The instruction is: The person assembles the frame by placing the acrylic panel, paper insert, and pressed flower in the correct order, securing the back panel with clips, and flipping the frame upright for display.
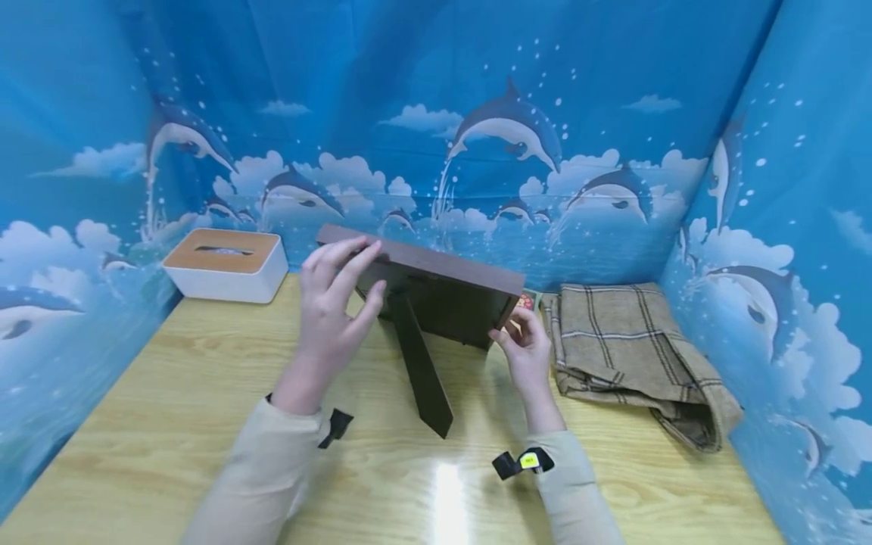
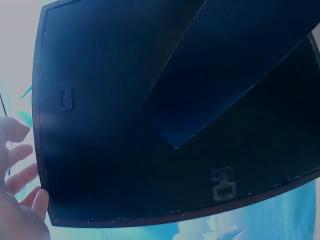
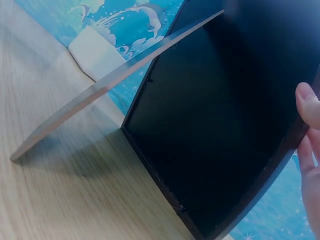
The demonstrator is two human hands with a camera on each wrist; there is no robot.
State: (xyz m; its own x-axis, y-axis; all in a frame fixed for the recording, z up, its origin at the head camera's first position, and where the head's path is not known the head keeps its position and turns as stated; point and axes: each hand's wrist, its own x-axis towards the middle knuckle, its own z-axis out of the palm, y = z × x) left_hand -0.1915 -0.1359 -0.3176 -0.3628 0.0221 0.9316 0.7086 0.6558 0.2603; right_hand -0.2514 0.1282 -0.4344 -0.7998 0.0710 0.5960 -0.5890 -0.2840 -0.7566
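A dark brown picture frame (image 1: pixel 436 261) stands tilted in the middle of the table, its black back toward me. Its easel leg (image 1: pixel 418 371) is swung out toward me. My right hand (image 1: pixel 526 352) pinches the right side edge, thumb on the back and fingers behind, as the right wrist view also shows. At the frame's upper left corner is my left hand (image 1: pixel 334 303), fingers extended and thumb spread apart from them. In the left wrist view, the left fingers (image 2: pixel 20 182) lie along the frame's edge. The front of the frame is hidden.
A white tissue box (image 1: pixel 225 265) with a wooden lid stands at the back left. On the right lies a folded brown plaid cloth (image 1: pixel 620 341). Part of a small red and green item (image 1: pixel 527 300) shows behind the frame. Blue dolphin curtains surround the wooden table (image 1: pixel 170 409).
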